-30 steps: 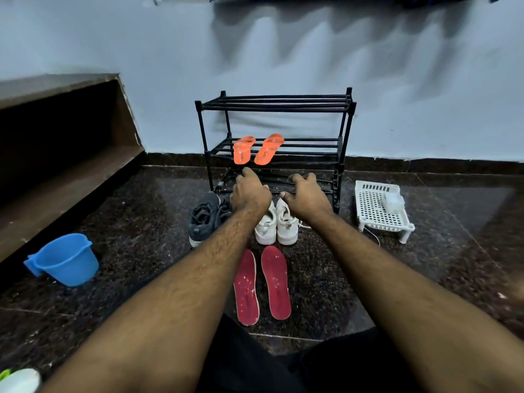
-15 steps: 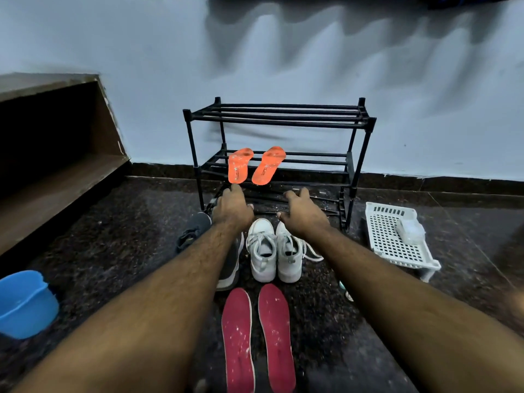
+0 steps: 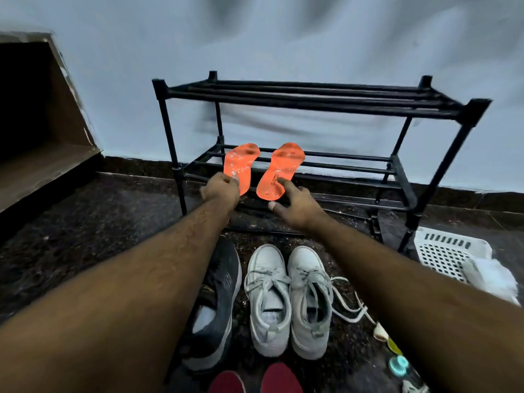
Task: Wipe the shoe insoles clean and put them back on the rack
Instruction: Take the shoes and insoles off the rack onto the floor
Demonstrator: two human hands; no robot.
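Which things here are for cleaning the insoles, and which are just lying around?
For the job:
- two orange insoles on the middle shelf
- black rack
- two red insoles on the floor
- left hand and right hand, reaching for the orange pair

Just lying about:
- white sneakers
- grey shoe
- white basket

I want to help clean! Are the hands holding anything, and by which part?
The left hand pinches the left orange insole at its heel end. The right hand only touches the right orange insole near its heel.
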